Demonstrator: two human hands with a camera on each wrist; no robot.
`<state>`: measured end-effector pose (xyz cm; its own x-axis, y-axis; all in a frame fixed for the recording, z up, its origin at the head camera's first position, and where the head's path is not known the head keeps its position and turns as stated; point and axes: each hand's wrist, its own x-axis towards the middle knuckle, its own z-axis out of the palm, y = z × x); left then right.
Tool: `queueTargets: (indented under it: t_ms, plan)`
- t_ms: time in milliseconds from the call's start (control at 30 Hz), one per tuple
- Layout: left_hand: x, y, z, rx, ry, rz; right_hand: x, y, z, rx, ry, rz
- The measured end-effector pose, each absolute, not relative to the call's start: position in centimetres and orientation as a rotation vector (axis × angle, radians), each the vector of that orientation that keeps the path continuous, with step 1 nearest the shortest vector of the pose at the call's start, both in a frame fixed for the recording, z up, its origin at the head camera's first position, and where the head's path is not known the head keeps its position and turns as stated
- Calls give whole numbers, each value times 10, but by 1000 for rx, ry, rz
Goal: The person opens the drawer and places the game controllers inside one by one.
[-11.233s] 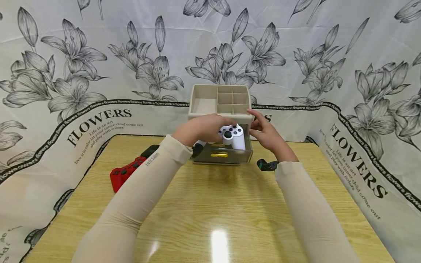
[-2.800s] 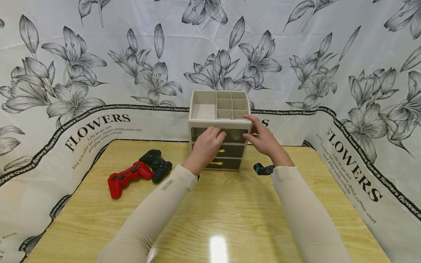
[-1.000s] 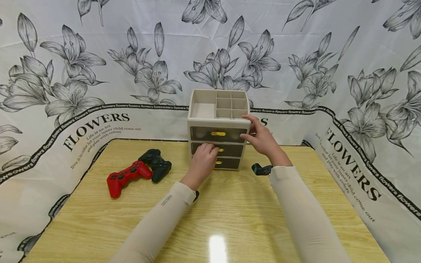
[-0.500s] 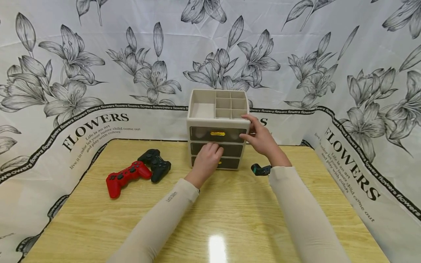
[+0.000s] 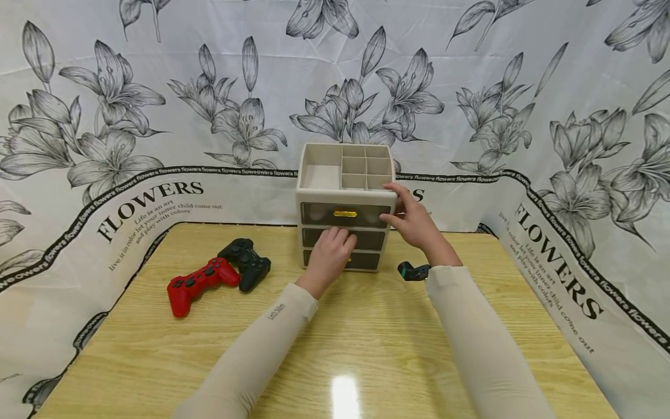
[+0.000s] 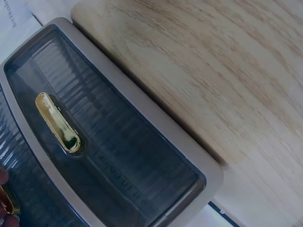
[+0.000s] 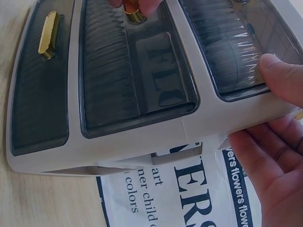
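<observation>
A beige desktop drawer organizer (image 5: 346, 196) with three smoky drawers stands at the back of the table, all of them pushed in. My left hand (image 5: 331, 250) is at the middle drawer (image 7: 135, 71), its fingers pinching the gold handle (image 7: 134, 14). With my right hand (image 5: 413, 221) I hold the organizer's upper right corner. In the right wrist view that thumb lies on the front of the top drawer (image 7: 229, 52) and the other fingers lie along the side. Gold handles also show on the top drawer and on the bottom drawer (image 6: 109, 137).
To the left on the wooden table (image 5: 366, 337) lie a red game controller (image 5: 201, 282) and a black game controller (image 5: 246, 263), touching or overlapping. Open compartments (image 5: 366, 166) form the organizer's top. A floral cloth (image 5: 235, 116) hangs close behind it.
The top drawer, earlier pulled out with a white game controller in it, is now closed. My left hand has moved down from it to the middle handle; my right hand stays at the corner.
</observation>
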<state>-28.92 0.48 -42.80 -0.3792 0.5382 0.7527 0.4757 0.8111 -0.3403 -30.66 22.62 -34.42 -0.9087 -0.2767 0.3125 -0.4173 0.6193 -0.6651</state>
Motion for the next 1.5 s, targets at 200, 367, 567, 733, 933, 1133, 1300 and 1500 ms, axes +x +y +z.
queueTargets:
  t_ms: [200,367,567,733,933,1133,1300,1500]
  plan:
    - [-292,3,-429,-774,-1977,64,-306,225,-343,591,-2661,1174]
    - [-289,3,-429,-794,-1967,87,-305,225,-342,593,-2656,1177]
    - [-285,1,-429,-809,-1990,110,-306,226,-343,593,-2647,1182]
    - [-282,-1,-430,-848,-1983,103,-306,226,-344,582,-2652,1177]
    - [-275,-4,-427,-916,-1927,89,-307,227,-346,575,-2645,1164]
    - [-269,-9,-423,-959,-1887,127,-306,227,-346,575,-2647,1161]
    - [-266,-12,-422,-996,-1903,187,-305,227,-348,562,-2647,1153]
    - [-259,-12,-422,-1015,-1896,227,-304,226,-348,560,-2645,1166]
